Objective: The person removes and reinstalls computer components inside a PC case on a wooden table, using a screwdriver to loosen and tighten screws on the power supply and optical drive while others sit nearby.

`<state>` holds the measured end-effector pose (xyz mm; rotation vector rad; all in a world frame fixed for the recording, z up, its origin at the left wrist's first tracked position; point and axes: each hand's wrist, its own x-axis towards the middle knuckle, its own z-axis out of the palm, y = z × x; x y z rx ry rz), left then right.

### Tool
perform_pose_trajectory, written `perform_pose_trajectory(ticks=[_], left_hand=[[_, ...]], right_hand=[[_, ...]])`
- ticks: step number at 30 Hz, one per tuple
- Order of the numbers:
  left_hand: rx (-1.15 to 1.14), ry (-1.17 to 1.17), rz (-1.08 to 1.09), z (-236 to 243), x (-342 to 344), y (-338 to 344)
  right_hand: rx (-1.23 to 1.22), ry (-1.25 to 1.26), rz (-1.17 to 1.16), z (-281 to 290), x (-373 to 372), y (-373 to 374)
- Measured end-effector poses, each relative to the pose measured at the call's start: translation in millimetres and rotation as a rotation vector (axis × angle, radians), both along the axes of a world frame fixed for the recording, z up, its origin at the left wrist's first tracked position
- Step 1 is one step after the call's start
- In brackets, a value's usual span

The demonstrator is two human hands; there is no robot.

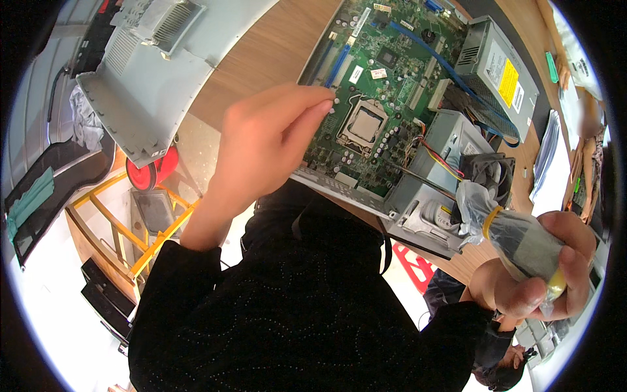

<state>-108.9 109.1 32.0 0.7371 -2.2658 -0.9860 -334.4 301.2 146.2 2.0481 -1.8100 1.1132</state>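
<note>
On the wooden counter (261, 59), an opened desktop computer case (418, 196) lies with its green motherboard (372, 98) exposed, a grey power supply (499, 72) at its far end and a detached grey side panel (157, 78) resting well apart. Above the board's near edge, the left hand (268, 144) pinches fingertips together; what they grip is too small to tell. Beside the case, the right hand (548, 268) clenches a clear plastic bag (516, 235) cinched with a yellow band.
</note>
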Motion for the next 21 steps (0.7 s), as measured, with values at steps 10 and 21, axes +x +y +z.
perform_pose_trajectory(ticks=[10, 21], left_hand=[[0.15, -0.07, 0.088, 9, 1, 2], [0.095, 0.012, 0.079, 7, -3, -2]], right_hand=[[-0.276, -0.058, -0.156, -27, -7, -14], [-0.244, 0.775, -0.241, -22, -49, -4]])
